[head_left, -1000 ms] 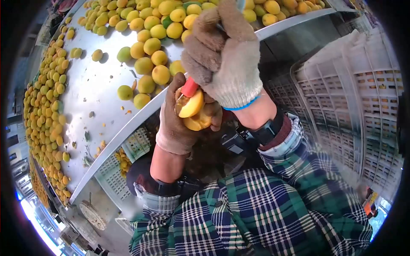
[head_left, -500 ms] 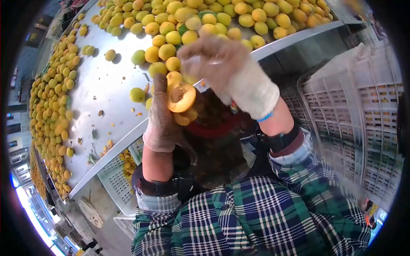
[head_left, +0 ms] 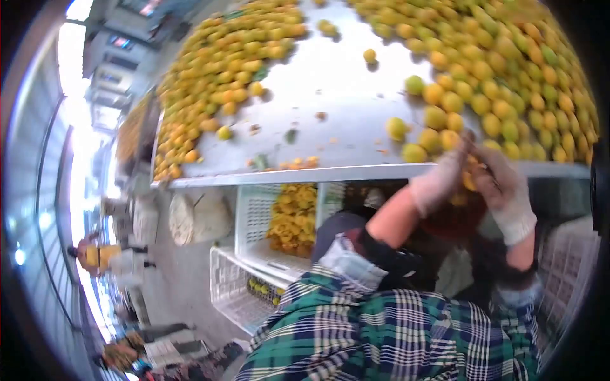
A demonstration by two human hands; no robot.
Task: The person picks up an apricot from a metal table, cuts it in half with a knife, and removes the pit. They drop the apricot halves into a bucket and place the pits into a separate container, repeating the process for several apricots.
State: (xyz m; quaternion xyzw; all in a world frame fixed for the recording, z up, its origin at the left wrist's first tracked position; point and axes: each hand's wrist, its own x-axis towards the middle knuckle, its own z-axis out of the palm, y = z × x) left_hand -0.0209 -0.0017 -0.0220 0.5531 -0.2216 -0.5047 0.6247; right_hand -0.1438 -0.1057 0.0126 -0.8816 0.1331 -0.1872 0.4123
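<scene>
Both of my gloved hands are close together over the front edge of the metal table point(head_left: 362, 173). Orange apricot flesh point(head_left: 469, 175) shows between them, blurred and partly covered by fingers. My left hand point(head_left: 441, 181) is closed around the apricot, its fingers pointing up and away. My right hand point(head_left: 508, 193) meets it from the right with bent fingers against the fruit. Just beyond the hands lies a pile of whole yellow-green apricots point(head_left: 502, 105). A dark reddish container point(head_left: 452, 221) sits below the hands, its contents hard to make out.
More apricots point(head_left: 229, 57) cover the table's left side. Under the edge, a white crate point(head_left: 253, 219) holds split apricots point(head_left: 295, 216). Another crate point(head_left: 222, 286) stands nearer. A pale round container point(head_left: 184, 219) is on the floor. People point(head_left: 101, 254) are at the far left.
The view has swung left, so table and hands appear farther right. My right hand, formerly apart and raised, has come against the left at the apricot. The opened half no longer shows plainly.
</scene>
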